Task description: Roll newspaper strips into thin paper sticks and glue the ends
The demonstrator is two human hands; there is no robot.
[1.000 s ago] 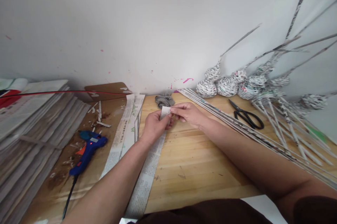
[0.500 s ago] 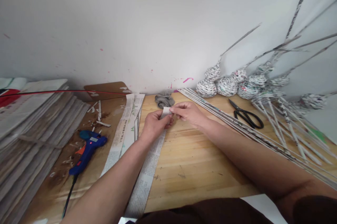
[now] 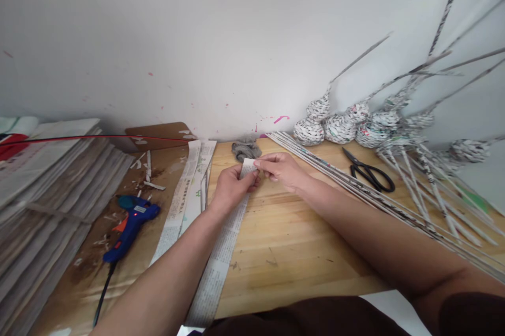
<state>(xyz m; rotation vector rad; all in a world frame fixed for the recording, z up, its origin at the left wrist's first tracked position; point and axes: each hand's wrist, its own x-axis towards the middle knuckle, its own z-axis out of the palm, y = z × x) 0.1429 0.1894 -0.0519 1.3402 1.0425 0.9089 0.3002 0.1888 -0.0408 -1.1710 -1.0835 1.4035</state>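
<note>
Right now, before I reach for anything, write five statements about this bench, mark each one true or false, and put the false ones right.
1. The left hand and the right hand both hold the far end of a newspaper strip. True.
2. The blue glue gun is in the right hand. False: it lies to the left of the left arm, in neither hand.
3. The long paper sticks lie between the right hand and the black scissors. True.
4. The grey cloth is draped over the scissors. False: it lies bunched just beyond the hands, near the wall.
5. Woven paper gourds stand near the wall on the right. True.
</note>
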